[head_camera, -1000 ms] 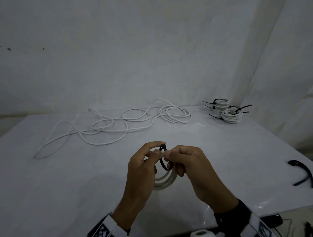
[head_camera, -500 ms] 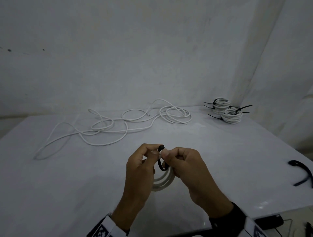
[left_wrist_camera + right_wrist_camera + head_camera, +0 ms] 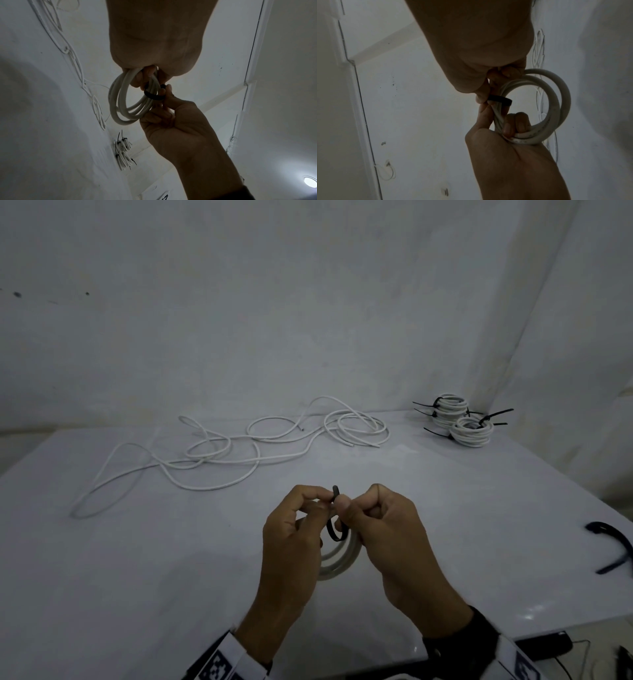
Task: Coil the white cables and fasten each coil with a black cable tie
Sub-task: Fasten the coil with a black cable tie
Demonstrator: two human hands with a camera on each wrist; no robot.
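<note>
Two hands meet above the near middle of the white table [image 3: 102,577], both busy with one small white coil [image 3: 337,565]. The left hand [image 3: 291,546] has its fingers curled through the coil, gripping the bundled turns, as the right wrist view shows [image 3: 513,125]. The right hand [image 3: 387,532] pinches the black cable tie [image 3: 331,534] between thumb and fingertip, its other fingers curled in. The tie wraps as a loop around the coil's strands, close to where both hands hold it [image 3: 153,96]. Compared with a second ago, the hands sit slightly higher, and the loop looks smaller and closer around the turns, with its head poking up between the two thumbs. The coil still hangs below the fingers, off the table.

Farther out, at the right edge of the table, a loose black tie [image 3: 608,546] lies where it lay before. Beyond the hands, the uncoiled white cables [image 3: 219,460] sprawl in loops across the table's far left and middle, unchanged. At the far right corner, near the wall, the finished coils [image 3: 462,422] are heaped together, black tie tails sticking out from them.
</note>
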